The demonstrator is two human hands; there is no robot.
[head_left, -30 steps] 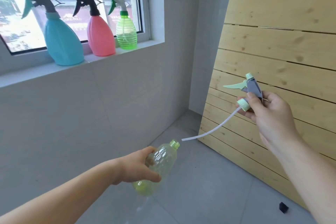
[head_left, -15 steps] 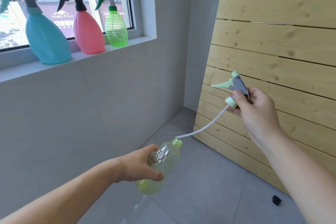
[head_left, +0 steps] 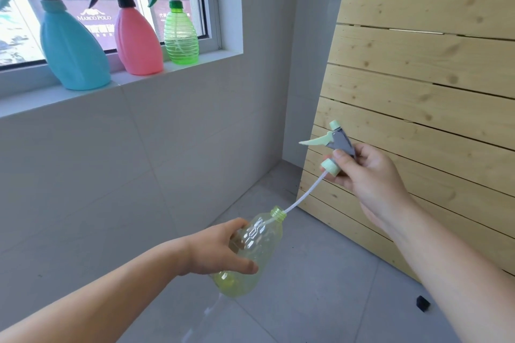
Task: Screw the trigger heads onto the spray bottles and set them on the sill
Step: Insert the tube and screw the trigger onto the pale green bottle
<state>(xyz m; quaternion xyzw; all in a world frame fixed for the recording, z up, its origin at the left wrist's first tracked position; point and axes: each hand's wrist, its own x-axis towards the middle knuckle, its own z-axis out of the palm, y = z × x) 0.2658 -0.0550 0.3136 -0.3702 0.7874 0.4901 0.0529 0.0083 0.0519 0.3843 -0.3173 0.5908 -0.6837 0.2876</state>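
Note:
My left hand [head_left: 220, 249] grips a clear yellow-green bottle [head_left: 256, 248], tilted with its open neck pointing up and right. My right hand [head_left: 367, 175] holds a grey and pale green trigger head [head_left: 333, 145] above and to the right of the bottle. The head's white dip tube [head_left: 302, 195] slants down, and its tip is inside the bottle's neck. The screw collar is still well apart from the neck. On the window sill [head_left: 195, 67] stand a blue bottle [head_left: 71, 50], a pink bottle [head_left: 138, 39] and a green ribbed bottle [head_left: 181, 36], each with a trigger head on.
A slatted wooden panel [head_left: 418, 78] leans against the wall on the right, close behind my right hand. Grey tiled wall runs below the sill. A small black object [head_left: 422, 303] lies on the grey floor at the lower right.
The dip tube's tip went from just outside the bottle's neck to inside it. My right hand came lower and nearer the bottle. The camera view shifted to the right.

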